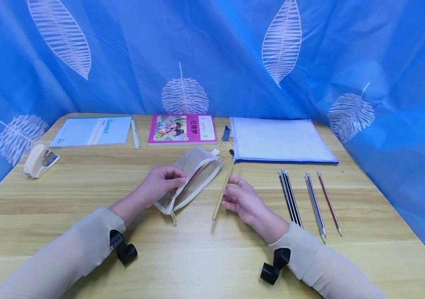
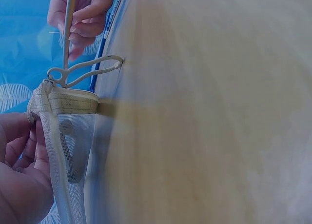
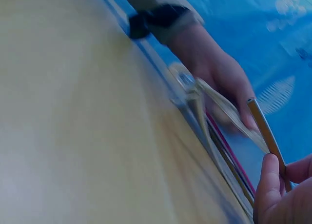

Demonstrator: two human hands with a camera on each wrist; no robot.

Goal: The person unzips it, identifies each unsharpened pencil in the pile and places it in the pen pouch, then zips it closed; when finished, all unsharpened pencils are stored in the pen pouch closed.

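My left hand (image 1: pixel 161 183) grips the near rim of a pale mesh zip pouch (image 1: pixel 193 157), thumb over the edge. The pouch gapes open, tilted on the table, with its zip pull hanging at the near corner. In my right hand (image 1: pixel 244 200) is a yellow-brown pencil (image 1: pixel 221 195), pinched between thumb and fingers and held slanting just right of the pouch. Its blunt flat end shows in the right wrist view, above the thumb (image 3: pixel 269 180). Within the pouch mouth a dark red strip is visible; what it belongs to is unclear.
Several pencils (image 1: pixel 291 199) lie at the right, two more (image 1: pixel 315 205) and a reddish one (image 1: pixel 329 201) beside them. Behind are a white zip folder (image 1: pixel 279 141), binder clip (image 1: pixel 226 133), pink book (image 1: pixel 182 129), pen (image 1: pixel 135 135), blue notebook (image 1: pixel 92 131) and stapler (image 1: pixel 40 162).
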